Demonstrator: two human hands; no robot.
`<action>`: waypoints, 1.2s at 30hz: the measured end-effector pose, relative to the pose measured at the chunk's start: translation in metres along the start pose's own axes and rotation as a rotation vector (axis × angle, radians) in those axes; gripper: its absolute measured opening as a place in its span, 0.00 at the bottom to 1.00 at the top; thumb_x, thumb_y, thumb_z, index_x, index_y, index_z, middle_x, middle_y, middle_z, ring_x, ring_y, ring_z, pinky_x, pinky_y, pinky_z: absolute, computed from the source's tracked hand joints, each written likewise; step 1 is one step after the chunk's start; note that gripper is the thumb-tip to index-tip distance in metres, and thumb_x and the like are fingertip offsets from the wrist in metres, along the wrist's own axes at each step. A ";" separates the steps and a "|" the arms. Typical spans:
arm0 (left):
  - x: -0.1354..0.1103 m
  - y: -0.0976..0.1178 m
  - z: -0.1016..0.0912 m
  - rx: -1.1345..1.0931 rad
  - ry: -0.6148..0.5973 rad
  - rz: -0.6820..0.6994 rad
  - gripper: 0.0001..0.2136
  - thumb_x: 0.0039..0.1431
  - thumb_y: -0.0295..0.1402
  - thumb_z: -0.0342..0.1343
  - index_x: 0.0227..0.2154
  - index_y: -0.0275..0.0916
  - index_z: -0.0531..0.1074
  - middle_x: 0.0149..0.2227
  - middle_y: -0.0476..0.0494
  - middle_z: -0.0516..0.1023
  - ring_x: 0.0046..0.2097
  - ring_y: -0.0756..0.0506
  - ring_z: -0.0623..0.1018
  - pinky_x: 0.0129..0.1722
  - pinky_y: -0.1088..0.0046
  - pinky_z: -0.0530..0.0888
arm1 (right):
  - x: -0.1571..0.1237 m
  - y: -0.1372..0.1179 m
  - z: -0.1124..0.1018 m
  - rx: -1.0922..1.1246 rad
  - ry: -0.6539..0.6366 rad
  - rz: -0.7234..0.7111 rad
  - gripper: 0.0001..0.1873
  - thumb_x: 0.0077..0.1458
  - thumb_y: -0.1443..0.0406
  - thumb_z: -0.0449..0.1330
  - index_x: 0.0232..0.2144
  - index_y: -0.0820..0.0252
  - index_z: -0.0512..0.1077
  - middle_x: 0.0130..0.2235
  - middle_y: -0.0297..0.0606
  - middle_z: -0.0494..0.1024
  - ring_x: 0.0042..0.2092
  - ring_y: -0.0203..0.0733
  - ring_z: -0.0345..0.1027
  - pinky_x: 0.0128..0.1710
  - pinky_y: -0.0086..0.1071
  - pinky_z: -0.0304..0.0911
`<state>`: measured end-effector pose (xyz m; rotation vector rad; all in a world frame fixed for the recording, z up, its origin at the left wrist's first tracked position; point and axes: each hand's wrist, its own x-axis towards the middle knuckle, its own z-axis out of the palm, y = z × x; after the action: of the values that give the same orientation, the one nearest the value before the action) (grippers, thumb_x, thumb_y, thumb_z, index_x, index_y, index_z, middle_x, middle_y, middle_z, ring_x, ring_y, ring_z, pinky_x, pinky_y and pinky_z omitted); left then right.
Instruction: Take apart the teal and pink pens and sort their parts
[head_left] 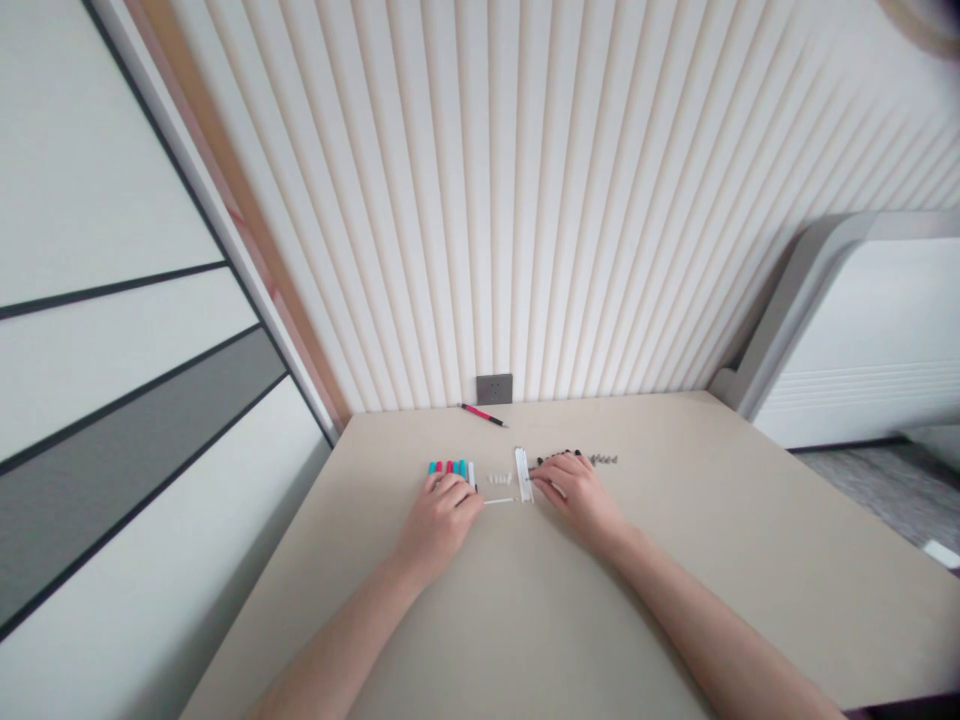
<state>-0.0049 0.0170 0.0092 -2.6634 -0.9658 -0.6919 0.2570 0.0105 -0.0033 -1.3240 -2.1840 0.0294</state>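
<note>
My left hand (pixel 441 515) is closed, its fingertips pinching one end of a thin white rod (pixel 499 500) that points right, low over the table. Just beyond these fingers is a row of pink, blue and white barrels (pixel 450 467), partly hidden by the hand. My right hand (pixel 576 492) is also closed, fingertips together beside a bundle of slim white sticks (pixel 523 474). A tiny dark bit shows at those fingertips, too small to name. Small black pieces (pixel 577 453) lie behind the right hand. Between the hands sit several little white pieces (pixel 499 479).
Several small dark twisted pieces (pixel 604 460) lie right of the right hand. A red and black pen (pixel 484 414) rests near the wall, below a dark socket (pixel 494 388). The beige table (pixel 480 620) meets a ribbed wall; a cabinet stands left, a grey-white headboard (pixel 862 320) right.
</note>
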 end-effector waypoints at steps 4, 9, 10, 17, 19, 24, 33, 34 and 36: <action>0.000 0.000 0.001 -0.003 -0.004 0.005 0.06 0.63 0.26 0.54 0.31 0.40 0.73 0.32 0.47 0.75 0.40 0.45 0.71 0.43 0.64 0.64 | -0.001 0.013 -0.003 -0.200 0.009 0.171 0.11 0.65 0.63 0.53 0.40 0.53 0.76 0.41 0.38 0.77 0.43 0.42 0.68 0.42 0.35 0.56; -0.001 0.000 0.002 0.004 -0.003 0.024 0.06 0.63 0.25 0.54 0.31 0.40 0.73 0.33 0.47 0.74 0.40 0.45 0.72 0.43 0.63 0.64 | 0.001 0.015 0.001 -0.325 -0.039 0.213 0.11 0.64 0.62 0.54 0.37 0.53 0.77 0.39 0.39 0.77 0.42 0.44 0.68 0.41 0.36 0.55; -0.001 -0.001 0.002 0.005 0.001 0.025 0.06 0.63 0.25 0.54 0.31 0.40 0.73 0.33 0.47 0.74 0.40 0.45 0.72 0.44 0.63 0.64 | 0.002 0.013 0.003 -0.335 -0.043 0.207 0.11 0.64 0.62 0.54 0.37 0.53 0.77 0.39 0.39 0.77 0.42 0.44 0.67 0.41 0.36 0.55; -0.001 0.000 0.003 0.004 0.008 0.041 0.06 0.63 0.25 0.53 0.31 0.40 0.73 0.33 0.47 0.74 0.40 0.45 0.71 0.44 0.63 0.65 | 0.007 0.001 0.009 -0.346 -0.064 0.158 0.10 0.63 0.62 0.55 0.36 0.54 0.77 0.39 0.40 0.76 0.43 0.45 0.66 0.43 0.37 0.54; -0.001 0.000 0.002 0.008 -0.002 0.039 0.06 0.63 0.26 0.54 0.31 0.40 0.73 0.33 0.47 0.74 0.40 0.45 0.71 0.43 0.63 0.65 | 0.007 0.000 0.008 -0.323 -0.067 0.143 0.09 0.63 0.61 0.56 0.37 0.54 0.77 0.39 0.39 0.76 0.43 0.44 0.66 0.44 0.37 0.54; -0.001 0.001 0.002 0.003 0.000 0.039 0.06 0.63 0.25 0.54 0.31 0.40 0.73 0.33 0.47 0.75 0.40 0.46 0.71 0.43 0.63 0.64 | 0.005 0.002 0.007 -0.291 -0.061 0.114 0.09 0.62 0.61 0.56 0.39 0.53 0.77 0.41 0.39 0.76 0.44 0.44 0.65 0.44 0.37 0.54; 0.000 0.002 0.001 -0.014 -0.024 0.055 0.05 0.62 0.26 0.55 0.32 0.40 0.72 0.33 0.48 0.75 0.41 0.46 0.71 0.44 0.63 0.65 | 0.006 0.003 0.007 -0.287 -0.069 0.108 0.11 0.63 0.64 0.54 0.37 0.52 0.77 0.40 0.39 0.76 0.43 0.43 0.65 0.44 0.37 0.54; 0.000 0.002 0.001 -0.014 -0.032 0.055 0.05 0.62 0.26 0.55 0.32 0.40 0.72 0.33 0.48 0.75 0.41 0.46 0.71 0.44 0.63 0.65 | 0.007 0.003 0.006 -0.279 -0.066 0.110 0.11 0.64 0.64 0.54 0.37 0.52 0.77 0.40 0.39 0.76 0.43 0.43 0.65 0.44 0.37 0.54; 0.000 0.002 0.000 -0.012 -0.042 0.051 0.05 0.62 0.26 0.55 0.32 0.40 0.72 0.34 0.48 0.75 0.41 0.46 0.71 0.45 0.63 0.64 | 0.006 0.001 0.004 -0.245 -0.043 0.108 0.12 0.64 0.64 0.53 0.38 0.53 0.77 0.40 0.39 0.76 0.43 0.43 0.65 0.44 0.37 0.54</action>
<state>-0.0036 0.0153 0.0087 -2.7134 -0.9027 -0.6359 0.2533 0.0173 -0.0041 -1.5886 -2.2040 -0.1750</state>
